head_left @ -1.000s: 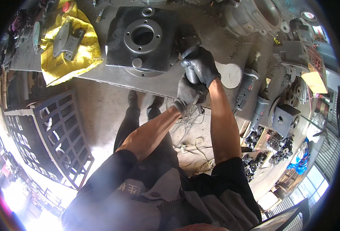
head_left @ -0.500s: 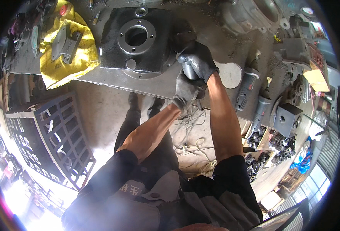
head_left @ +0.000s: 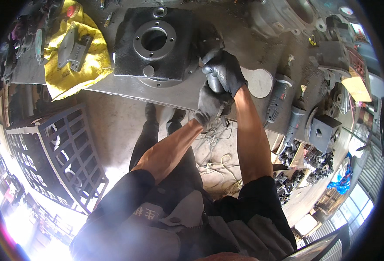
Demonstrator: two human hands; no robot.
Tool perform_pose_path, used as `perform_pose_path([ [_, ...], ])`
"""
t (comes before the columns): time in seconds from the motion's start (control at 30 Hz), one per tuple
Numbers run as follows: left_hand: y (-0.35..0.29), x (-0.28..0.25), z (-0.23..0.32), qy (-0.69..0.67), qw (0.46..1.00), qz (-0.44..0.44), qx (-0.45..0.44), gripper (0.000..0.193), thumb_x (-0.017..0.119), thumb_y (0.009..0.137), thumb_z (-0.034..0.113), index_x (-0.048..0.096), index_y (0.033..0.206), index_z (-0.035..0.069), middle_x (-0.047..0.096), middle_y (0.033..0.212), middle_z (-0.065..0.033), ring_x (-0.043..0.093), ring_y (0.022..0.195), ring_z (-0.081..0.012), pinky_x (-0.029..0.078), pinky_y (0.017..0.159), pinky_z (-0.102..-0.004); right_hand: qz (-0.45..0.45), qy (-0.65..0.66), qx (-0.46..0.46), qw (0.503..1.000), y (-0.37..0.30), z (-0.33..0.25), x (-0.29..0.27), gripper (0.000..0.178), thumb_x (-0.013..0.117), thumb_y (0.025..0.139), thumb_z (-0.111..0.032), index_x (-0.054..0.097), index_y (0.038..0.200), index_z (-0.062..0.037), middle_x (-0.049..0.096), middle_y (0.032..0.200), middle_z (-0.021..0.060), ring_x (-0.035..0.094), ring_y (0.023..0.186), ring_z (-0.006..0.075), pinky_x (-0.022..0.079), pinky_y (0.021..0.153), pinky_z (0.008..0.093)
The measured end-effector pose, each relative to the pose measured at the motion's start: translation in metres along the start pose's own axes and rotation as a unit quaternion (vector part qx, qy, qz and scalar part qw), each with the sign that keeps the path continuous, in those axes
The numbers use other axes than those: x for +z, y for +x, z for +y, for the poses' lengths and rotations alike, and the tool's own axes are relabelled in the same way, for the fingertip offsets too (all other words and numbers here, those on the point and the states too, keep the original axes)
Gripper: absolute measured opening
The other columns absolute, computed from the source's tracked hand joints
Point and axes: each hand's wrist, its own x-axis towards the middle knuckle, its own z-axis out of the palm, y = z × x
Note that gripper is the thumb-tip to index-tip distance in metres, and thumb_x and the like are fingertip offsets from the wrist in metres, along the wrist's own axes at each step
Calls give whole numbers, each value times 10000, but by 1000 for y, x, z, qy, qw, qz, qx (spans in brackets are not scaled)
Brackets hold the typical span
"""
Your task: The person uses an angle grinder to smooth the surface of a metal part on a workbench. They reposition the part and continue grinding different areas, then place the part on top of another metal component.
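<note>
Both my hands wear dark grey gloves and are wrapped round one grey cylindrical hand tool at the table's front edge. My right hand grips its upper part, while my left hand closes round it lower down. The gloves hide most of the tool, so its exact kind cannot be made out. Just left of my hands lies a black cast-iron housing with a bare metal flange ring round its bore. A dark block-like part sits beyond my right hand, beside the housing.
A yellow sack with a metal bracket on it lies at left. Right of my hands are a pale round disc and two angle grinders. A metal rack stands lower left; cables lie on the floor.
My hands and the tool have shifted very slightly, with the right hand tilting a little over the tool's top. Both grips are kept; the housing stays in place.
</note>
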Motion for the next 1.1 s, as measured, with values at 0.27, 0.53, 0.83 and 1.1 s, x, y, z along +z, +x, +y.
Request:
perform_pose_path([
  [0.27,-29,-4,1,21,999,4,-45,343,732,746,19,585,1054,-11,660,833,-42,624,685,-110,527,578,-293,13,133,211,968,-34,-25,0,442,805,647,-273,684,960,15,733,887,168,710,806,273,565,752,377],
  [0.53,-43,-32,-33,110,993,-25,-30,361,748,733,2,594,1060,17,656,853,-38,635,688,-116,530,582,-295,33,150,259,953,-61,-36,15,469,808,617,-263,692,983,6,738,912,178,720,839,293,569,762,402],
  [0.83,-71,-61,-45,167,982,-58,-70,410,786,705,-12,595,1067,20,657,885,-30,611,692,-107,517,592,-289,74,166,258,949,-93,-46,44,425,794,649,-224,673,964,35,719,849,163,687,746,263,552,687,374],
  [1.1,-109,-87,-18,154,986,-57,-24,501,850,696,136,602,1111,6,691,917,-77,666,789,-169,554,671,-327,128,256,245,926,-123,-62,84,341,751,713,-160,645,972,37,694,795,103,645,698,207,526,638,365],
])
